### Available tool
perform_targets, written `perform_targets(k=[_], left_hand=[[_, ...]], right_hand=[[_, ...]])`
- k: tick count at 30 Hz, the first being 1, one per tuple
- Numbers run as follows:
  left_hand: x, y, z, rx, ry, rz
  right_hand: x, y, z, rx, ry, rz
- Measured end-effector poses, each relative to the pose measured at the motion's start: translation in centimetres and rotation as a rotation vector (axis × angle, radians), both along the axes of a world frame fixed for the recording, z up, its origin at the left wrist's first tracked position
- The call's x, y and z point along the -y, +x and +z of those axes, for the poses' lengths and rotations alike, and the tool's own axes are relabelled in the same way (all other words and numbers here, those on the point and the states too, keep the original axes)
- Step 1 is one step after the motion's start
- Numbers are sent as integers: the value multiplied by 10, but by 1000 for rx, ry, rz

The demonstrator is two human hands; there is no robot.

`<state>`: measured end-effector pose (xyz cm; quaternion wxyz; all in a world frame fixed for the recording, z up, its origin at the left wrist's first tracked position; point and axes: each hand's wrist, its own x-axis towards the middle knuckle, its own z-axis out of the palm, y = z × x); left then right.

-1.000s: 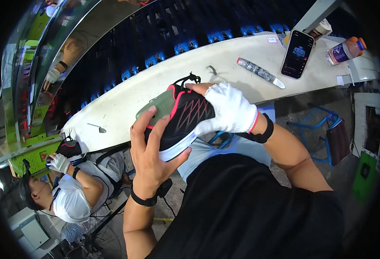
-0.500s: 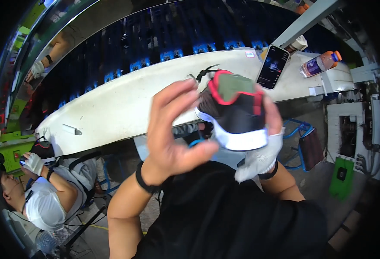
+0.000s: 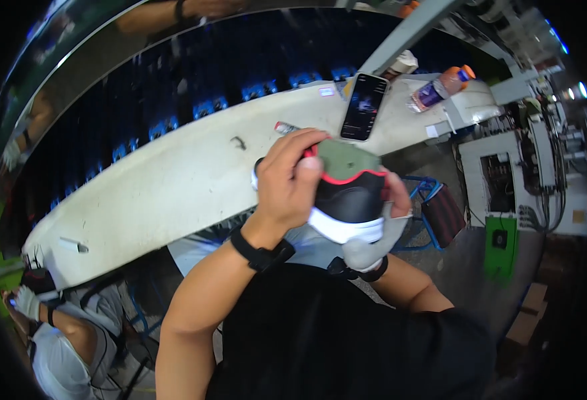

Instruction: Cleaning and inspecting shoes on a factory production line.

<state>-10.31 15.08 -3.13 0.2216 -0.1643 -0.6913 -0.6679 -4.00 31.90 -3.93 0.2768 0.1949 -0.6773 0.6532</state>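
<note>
- Since half a second ago, the left hand (image 3: 290,177) has come onto the black shoe (image 3: 350,197); it was spread open beside it then. The view has swung too, so the phone (image 3: 365,107) and the bottle (image 3: 442,89) sit further left in the frame.
- That left hand is now bent over the front part of the shoe, its thumb by the red collar edge (image 3: 335,180), its fingers curled over the upper and partly covering it.
- Gripping from the other side is the right hand (image 3: 392,230), in a pale glove with bare fingertips: fingers lie along the shoe's right flank, and gloved material shows just below the heel. Blur and the shoe itself hide much of this grasp, so I cannot tell how firmly it bears on the underside.
- Held between both hands, the shoe is above the near edge of the white bench (image 3: 140,200), heel toward the wearer. Its white sole (image 3: 343,228) is on the lower side, and an olive-green insert (image 3: 350,160) fills the opening.
- As I judge it, the step in hand is handling and turning the shoe with both hands.
- A next move from this hold would call for one hand keeping the heel steady while the other shifts its fingers, with the insert kept seated.
- Beyond the left hand, a slim tool (image 3: 285,127) lies partly hidden on the bench, with a small curled scrap (image 3: 239,142) to its left.
</note>
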Motion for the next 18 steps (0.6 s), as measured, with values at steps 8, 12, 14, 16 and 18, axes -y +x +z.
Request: perform_targets(k=[8,12,14,16,18], left_hand=[[158,10,-40,181,-418,331],[231,61,-115,278,-1060,577],[208,73,-100,247,-1136,566],[196,76,-85,286,-1108,594],[198,74,-82,307,-1061,613]], right_hand=[[15,-32,72,-11,136,291],[5,-62,111,-57,-150,361],[-9,-63,168,259,-650,296],[-4,-74,240,-24,-439,1028],[12,-72,259,-175,-389,962]])
